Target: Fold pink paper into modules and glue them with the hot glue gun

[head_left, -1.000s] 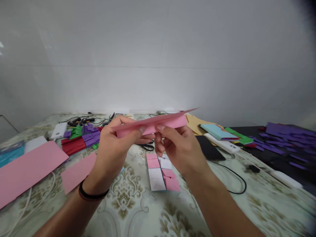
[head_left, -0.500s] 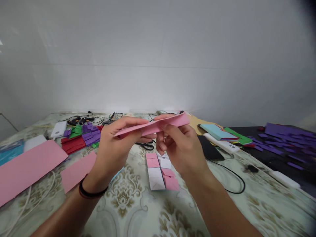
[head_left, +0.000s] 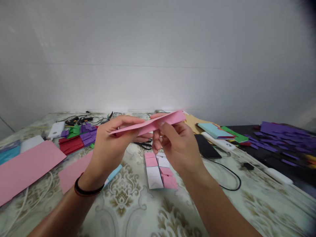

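Both hands (head_left: pixel 110 141) pinching thin, folded pink paper (head_left: pixel 149 126); floral-patterned tablecloth (head_left: pixel 123 200) beneath.

Pink paper (head_left: pixel 174 118); pale, brown-flowered tablecloth (head_left: pixel 130 215).

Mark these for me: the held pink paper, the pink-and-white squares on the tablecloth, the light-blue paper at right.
Held pink paper (head_left: pixel 149 127): head view, near side, about mid-length.
Pink-and-white squares (head_left: pixel 158 167): head view, middle, where squares meet.
Light-blue paper (head_left: pixel 214 130): head view, upper face.
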Motion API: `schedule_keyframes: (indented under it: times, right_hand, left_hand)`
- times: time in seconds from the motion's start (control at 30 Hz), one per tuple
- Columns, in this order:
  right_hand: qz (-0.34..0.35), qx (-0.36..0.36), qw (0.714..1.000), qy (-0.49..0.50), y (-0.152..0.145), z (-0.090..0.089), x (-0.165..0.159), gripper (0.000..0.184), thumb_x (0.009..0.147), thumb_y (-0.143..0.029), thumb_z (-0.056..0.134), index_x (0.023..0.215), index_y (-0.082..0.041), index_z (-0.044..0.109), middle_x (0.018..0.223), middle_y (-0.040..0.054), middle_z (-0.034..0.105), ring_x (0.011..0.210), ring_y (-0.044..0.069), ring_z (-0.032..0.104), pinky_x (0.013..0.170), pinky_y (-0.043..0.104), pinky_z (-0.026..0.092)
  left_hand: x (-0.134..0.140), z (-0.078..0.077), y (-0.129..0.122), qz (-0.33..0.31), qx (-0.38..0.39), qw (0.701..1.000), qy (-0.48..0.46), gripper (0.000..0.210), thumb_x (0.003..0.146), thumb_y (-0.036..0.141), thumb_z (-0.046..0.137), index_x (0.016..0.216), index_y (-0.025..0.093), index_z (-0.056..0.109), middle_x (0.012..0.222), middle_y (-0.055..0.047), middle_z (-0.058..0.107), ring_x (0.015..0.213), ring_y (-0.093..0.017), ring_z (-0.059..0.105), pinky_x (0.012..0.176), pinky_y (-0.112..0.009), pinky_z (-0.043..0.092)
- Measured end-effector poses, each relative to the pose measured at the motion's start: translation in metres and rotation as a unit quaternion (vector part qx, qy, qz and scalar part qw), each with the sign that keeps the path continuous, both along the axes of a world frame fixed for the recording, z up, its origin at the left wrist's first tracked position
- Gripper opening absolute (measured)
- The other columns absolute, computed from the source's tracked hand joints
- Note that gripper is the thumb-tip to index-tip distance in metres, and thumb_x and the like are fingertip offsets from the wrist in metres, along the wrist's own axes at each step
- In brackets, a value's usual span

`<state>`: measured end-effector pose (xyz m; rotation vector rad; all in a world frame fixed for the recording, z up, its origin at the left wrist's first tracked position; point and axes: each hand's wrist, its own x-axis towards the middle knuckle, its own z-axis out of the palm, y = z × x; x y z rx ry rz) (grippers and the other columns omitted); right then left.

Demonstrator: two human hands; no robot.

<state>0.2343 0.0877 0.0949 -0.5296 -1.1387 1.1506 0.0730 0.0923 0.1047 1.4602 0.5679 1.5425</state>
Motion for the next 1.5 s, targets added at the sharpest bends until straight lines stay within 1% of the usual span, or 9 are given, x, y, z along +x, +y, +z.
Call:
schedule_keyframes:
  times: [0.1,0.23,0.4,0.6,0.77,0.93,1.13,1.3,1.5]
  right_hand:
    - [-0.008,0.007,1.000,0.001,0.001,0.000,0.001,0.033,0.090,-0.031,0.075,0.062,-0.017,0.069,0.057,-0.0028,0.063,0.042,0.009,0.057,0.041,0.020,0.051]
    - [-0.034,0.016,0.999,0.000,0.002,0.000,0.001,0.037,0.093,-0.036,0.073,0.062,-0.017,0.071,0.058,-0.0017,0.065,0.040,0.009,0.057,0.041,0.021,0.051]
    - [-0.058,0.007,0.998,-0.009,0.002,0.005,0.001,0.037,0.088,-0.037,0.077,0.058,-0.016,0.071,0.060,0.0013,0.069,0.039,0.009,0.056,0.041,0.022,0.048]
    - [-0.059,0.025,0.998,-0.021,0.001,0.007,0.005,0.037,0.089,-0.044,0.072,0.063,-0.017,0.072,0.059,0.0023,0.070,0.040,0.010,0.056,0.043,0.024,0.049]
    - [-0.035,0.036,0.998,-0.047,0.001,0.009,0.012,0.034,0.092,-0.048,0.069,0.085,-0.017,0.080,0.064,0.0029,0.072,0.043,0.012,0.057,0.044,0.026,0.051]
    - [-0.044,0.040,0.997,-0.049,0.002,0.010,0.015,0.046,0.092,-0.055,0.070,0.066,-0.017,0.072,0.063,0.0037,0.071,0.043,0.012,0.057,0.041,0.025,0.051]
    - [-0.024,0.022,0.997,-0.073,0.001,0.002,0.007,0.029,0.085,-0.037,0.084,0.067,-0.018,0.072,0.057,-0.0021,0.064,0.045,0.010,0.057,0.044,0.022,0.051]
    - [-0.038,-0.021,0.999,-0.019,-0.001,0.003,0.002,0.036,0.085,-0.034,0.083,0.056,-0.017,0.069,0.053,-0.0029,0.060,0.041,0.007,0.052,0.040,0.020,0.047]
    - [-0.034,-0.030,0.999,0.022,-0.001,0.008,0.002,0.035,0.079,-0.031,0.087,0.055,-0.017,0.067,0.055,-0.0028,0.060,0.040,0.007,0.049,0.038,0.020,0.046]
  left_hand:
    - [-0.001,-0.001,0.000,0.015,0.003,1.000,0.006,0.015,0.088,0.011,0.077,0.091,0.023,0.085,0.085,0.001,0.082,0.074,-0.021,0.083,0.075,-0.034,0.073]
    - [-0.001,-0.003,0.000,0.037,0.012,0.999,0.015,0.015,0.088,0.012,0.076,0.093,0.023,0.086,0.090,0.000,0.081,0.079,-0.019,0.082,0.078,-0.032,0.073]
    - [-0.001,-0.004,0.000,0.045,0.021,0.999,0.019,0.016,0.089,0.011,0.076,0.093,0.023,0.086,0.088,0.001,0.080,0.078,-0.019,0.082,0.079,-0.032,0.073]
    - [-0.003,-0.003,0.001,0.037,0.022,0.999,0.027,0.011,0.089,0.016,0.080,0.094,0.023,0.087,0.089,-0.001,0.081,0.079,-0.022,0.084,0.078,-0.033,0.074]
    - [-0.004,-0.003,0.001,0.044,0.021,0.998,0.031,0.010,0.089,0.018,0.080,0.094,0.023,0.087,0.089,-0.002,0.081,0.080,-0.023,0.084,0.077,-0.033,0.073]
    - [-0.004,-0.002,0.000,0.039,0.017,0.999,0.023,0.011,0.089,0.018,0.080,0.094,0.024,0.087,0.090,-0.002,0.080,0.080,-0.022,0.083,0.077,-0.033,0.073]
    - [-0.002,-0.003,-0.002,0.081,0.018,0.996,0.041,0.017,0.087,0.014,0.076,0.095,0.024,0.087,0.094,-0.001,0.082,0.081,-0.023,0.083,0.076,-0.033,0.073]
    - [0.003,-0.003,-0.006,0.077,0.007,0.996,0.045,0.015,0.090,0.018,0.076,0.100,0.020,0.086,0.100,-0.006,0.083,0.083,-0.026,0.084,0.076,-0.035,0.073]
    - [0.009,0.003,-0.014,0.124,0.022,0.991,0.037,0.010,0.086,0.014,0.077,0.090,0.019,0.085,0.088,-0.001,0.081,0.074,-0.021,0.083,0.074,-0.030,0.073]
